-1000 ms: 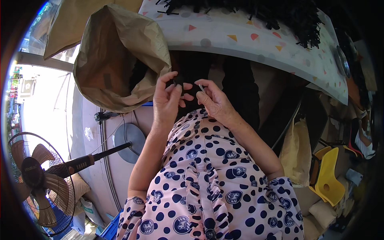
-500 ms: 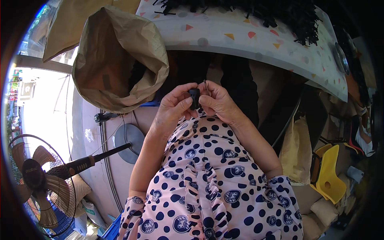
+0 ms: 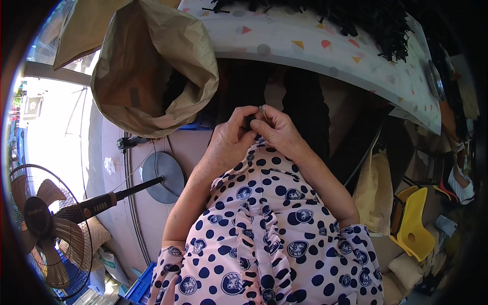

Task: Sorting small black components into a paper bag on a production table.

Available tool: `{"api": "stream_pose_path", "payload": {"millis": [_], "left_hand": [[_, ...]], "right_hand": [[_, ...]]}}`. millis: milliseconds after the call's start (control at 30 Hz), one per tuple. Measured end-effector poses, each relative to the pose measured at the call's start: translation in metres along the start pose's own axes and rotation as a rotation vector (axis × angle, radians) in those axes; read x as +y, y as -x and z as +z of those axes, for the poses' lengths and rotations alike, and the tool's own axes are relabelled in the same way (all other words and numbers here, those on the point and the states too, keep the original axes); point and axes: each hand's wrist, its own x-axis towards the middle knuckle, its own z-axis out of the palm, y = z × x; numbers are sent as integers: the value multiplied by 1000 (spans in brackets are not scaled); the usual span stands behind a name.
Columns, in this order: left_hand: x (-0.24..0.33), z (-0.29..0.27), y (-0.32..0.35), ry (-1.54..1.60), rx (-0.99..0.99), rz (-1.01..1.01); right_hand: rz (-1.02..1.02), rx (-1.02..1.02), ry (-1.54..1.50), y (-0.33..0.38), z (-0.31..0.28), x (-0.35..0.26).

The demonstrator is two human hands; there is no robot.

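Note:
Above my lap my two hands meet, fingertips almost touching. My left hand (image 3: 229, 137) is closed in a pinch round a small black plastic piece (image 3: 249, 120), mostly covered by the fingers. Against it, my right hand (image 3: 282, 133) is closed too, thumb and forefinger pressed together. A thin greyish strip (image 3: 262, 110) sticks up between the right fingers; its kind is too small to make out. Across the table beyond lies a heap of thin black pieces (image 3: 305, 6).
A large open brown paper bag (image 3: 114, 76) stands at the left, before the table with its patterned white cover (image 3: 279, 48). A standing fan (image 3: 43, 223) is at lower left, its round base (image 3: 165, 178) nearer. At right are another paper bag (image 3: 373, 193) and a yellow chair (image 3: 417, 229).
My left hand has turned and closed further over the black piece, which showed upright before and is now mostly covered. Both hands are closer together; the whole view has shifted slightly.

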Motion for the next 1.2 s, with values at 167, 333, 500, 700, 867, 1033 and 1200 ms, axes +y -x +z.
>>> {"api": "stream_pose_path", "payload": {"millis": [167,333,500,700,867,1033,1200], "left_hand": [[2,-12,-2,274,44,-51],[0,-12,-3,257,44,-65],[-2,-6,-6,222,80,-39],[-1,-3,-1,-42,219,39],[8,-5,-9,-121,208,101],[15,-59,-22,-286,503,74],[34,-121,-26,-649,760,220]], "right_hand": [[-89,5,307,7,11,-6],[-68,18,424,6,14,-6],[-66,47,456,7,13,-13],[-159,70,398,1,18,0],[-221,105,349,-4,15,-5],[-346,252,700,-28,-52,-49],[-348,960,1428,-62,-185,-93]]}}
